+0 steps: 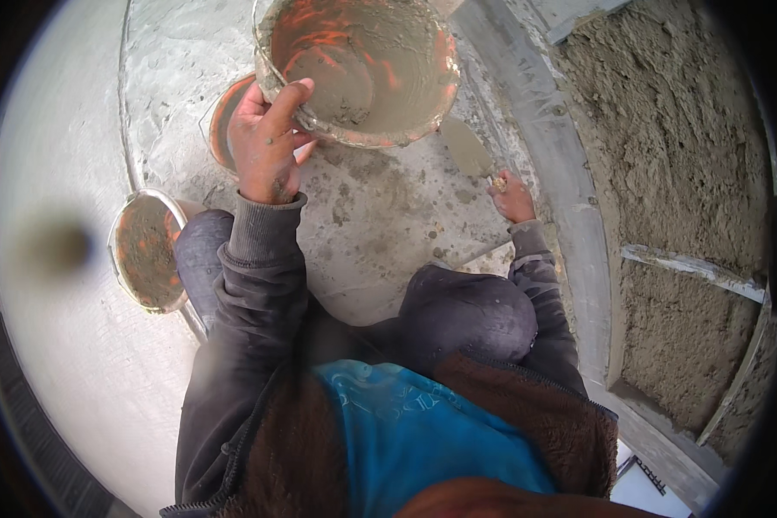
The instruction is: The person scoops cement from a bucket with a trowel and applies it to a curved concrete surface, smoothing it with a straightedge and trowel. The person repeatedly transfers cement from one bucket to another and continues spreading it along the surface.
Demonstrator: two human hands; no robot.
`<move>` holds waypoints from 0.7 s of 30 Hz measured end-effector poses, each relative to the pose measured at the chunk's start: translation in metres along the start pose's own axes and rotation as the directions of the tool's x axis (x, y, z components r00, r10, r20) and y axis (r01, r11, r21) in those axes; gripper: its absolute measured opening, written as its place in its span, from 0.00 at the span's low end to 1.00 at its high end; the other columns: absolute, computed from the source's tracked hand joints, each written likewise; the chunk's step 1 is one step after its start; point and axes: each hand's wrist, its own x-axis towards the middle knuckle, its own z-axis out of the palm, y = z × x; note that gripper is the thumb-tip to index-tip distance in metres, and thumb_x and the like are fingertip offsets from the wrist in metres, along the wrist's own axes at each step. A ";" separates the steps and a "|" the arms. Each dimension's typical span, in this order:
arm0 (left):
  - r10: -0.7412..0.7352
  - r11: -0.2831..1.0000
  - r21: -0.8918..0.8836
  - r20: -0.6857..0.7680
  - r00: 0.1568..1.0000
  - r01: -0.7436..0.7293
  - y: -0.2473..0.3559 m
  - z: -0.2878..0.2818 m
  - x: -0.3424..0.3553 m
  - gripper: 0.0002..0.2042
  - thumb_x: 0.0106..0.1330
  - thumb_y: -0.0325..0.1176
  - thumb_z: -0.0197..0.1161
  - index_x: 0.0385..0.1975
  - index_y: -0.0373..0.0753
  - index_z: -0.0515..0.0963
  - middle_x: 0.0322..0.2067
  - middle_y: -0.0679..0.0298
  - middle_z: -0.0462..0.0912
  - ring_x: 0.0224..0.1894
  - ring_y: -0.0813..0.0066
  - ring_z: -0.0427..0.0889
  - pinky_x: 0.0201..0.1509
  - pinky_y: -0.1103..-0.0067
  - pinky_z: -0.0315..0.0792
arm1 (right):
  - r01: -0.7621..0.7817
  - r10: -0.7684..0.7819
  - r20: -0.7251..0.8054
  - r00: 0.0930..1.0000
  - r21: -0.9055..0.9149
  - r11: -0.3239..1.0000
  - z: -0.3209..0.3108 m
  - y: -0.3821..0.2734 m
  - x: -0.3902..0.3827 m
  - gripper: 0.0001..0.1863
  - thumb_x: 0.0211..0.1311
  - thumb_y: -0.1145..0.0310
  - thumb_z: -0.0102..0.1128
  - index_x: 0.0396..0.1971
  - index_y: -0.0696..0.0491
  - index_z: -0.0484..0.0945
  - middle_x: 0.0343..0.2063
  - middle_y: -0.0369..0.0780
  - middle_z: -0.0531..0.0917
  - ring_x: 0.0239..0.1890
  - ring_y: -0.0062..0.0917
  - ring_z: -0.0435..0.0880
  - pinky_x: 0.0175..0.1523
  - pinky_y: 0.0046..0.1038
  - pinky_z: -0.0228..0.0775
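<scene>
My left hand [269,142] is closed on the rim of an orange bucket [363,69], thumb over the edge. Grey mortar coats the inside of this bucket, which is tilted so its mouth faces me. To the right, my right hand [514,198] is wrapped round the handle of a trowel [466,148]. The trowel's blade points away from me, below the bucket's right side, and wet grey mortar covers it. Behind my left hand a second orange bucket [220,129] shows in part.
A third bucket [149,250] with mortar in it stands at the left beside my knee. On the right, rough mortar [665,129] fills panels edged by a grey border [570,181] and pale strips [695,269]. Mortar splashes spot the concrete floor [363,224].
</scene>
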 end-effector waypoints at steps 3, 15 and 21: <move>0.066 0.997 0.038 -0.095 0.993 -0.062 0.037 -0.039 0.003 0.16 0.67 0.33 0.64 0.51 0.35 0.75 0.47 0.61 0.81 0.47 0.70 0.83 0.49 0.66 0.83 | 0.087 -0.088 0.041 0.995 0.035 0.996 0.089 -0.002 0.025 0.27 0.58 0.59 0.71 0.53 0.59 0.76 0.48 0.52 0.83 0.54 0.47 0.81 0.57 0.41 0.73; 0.155 0.974 0.015 -0.771 0.617 -0.226 0.087 -0.326 -0.117 0.19 0.66 0.31 0.58 0.56 0.33 0.71 0.51 0.52 0.82 0.50 0.55 0.85 0.54 0.54 0.82 | 0.210 -0.211 0.074 0.975 0.029 0.977 0.118 0.016 0.043 0.24 0.60 0.67 0.69 0.55 0.57 0.77 0.46 0.49 0.82 0.51 0.41 0.82 0.58 0.38 0.74; -0.042 0.982 0.026 -0.935 0.353 0.186 -0.006 -0.412 -0.153 0.16 0.67 0.39 0.59 0.46 0.33 0.78 0.43 0.61 0.80 0.44 0.67 0.82 0.51 0.66 0.80 | 0.432 -0.429 0.079 0.900 -0.029 0.901 0.029 -0.074 0.051 0.19 0.63 0.68 0.67 0.52 0.55 0.79 0.41 0.43 0.82 0.40 0.32 0.83 0.47 0.35 0.76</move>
